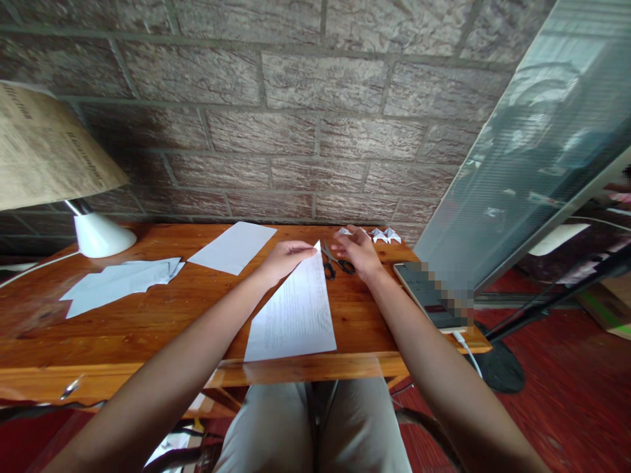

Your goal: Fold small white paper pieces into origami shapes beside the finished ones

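Observation:
My left hand (289, 258) pinches the upper end of a printed sheet of paper (298, 309). The sheet is folded to a narrow point at the top, and its wide end reaches the table's front edge. To the right, my right hand (361, 251) hovers with fingers apart and slightly curled, and I see nothing held in it. A pair of scissors (334, 260) with black handles lies between the two hands. Small folded paper pieces (386, 235) stand just beyond my right hand, which partly hides some of them.
A white sheet (234, 247) and a stack of cut paper (121, 282) lie on the left of the wooden table (197, 328). A lamp (103, 233) stands at the far left. A tablet (428, 295) with a white cable lies at the right edge. A brick wall (296, 131) rises behind.

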The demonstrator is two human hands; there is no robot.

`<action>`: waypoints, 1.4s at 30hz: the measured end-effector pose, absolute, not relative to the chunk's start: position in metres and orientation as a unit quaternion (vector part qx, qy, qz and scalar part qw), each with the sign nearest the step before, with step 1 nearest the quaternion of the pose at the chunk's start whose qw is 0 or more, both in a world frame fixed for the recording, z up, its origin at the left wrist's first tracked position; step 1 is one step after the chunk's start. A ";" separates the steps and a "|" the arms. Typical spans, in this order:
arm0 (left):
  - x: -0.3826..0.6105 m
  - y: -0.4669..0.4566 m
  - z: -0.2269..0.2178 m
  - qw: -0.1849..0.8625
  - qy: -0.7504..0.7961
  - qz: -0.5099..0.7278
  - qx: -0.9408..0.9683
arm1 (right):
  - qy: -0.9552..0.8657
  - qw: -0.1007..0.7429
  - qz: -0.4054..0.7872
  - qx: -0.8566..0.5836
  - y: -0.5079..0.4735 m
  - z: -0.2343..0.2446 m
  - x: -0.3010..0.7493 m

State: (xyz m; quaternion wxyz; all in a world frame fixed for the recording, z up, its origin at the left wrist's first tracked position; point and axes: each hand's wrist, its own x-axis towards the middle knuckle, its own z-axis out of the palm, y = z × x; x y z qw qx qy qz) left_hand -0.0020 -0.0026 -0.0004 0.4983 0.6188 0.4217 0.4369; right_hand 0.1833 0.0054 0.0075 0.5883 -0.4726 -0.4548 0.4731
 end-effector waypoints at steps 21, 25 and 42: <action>-0.018 0.015 0.005 0.507 0.376 0.637 0.443 | -0.619 0.375 0.551 -0.415 -0.012 -0.001 0.163; -0.023 0.014 0.005 0.512 0.365 0.599 0.496 | -0.616 0.436 0.507 -0.415 -0.010 0.003 0.169; -0.025 0.007 0.003 0.586 0.383 0.452 0.552 | -0.605 0.471 0.521 -0.374 -0.012 0.008 0.173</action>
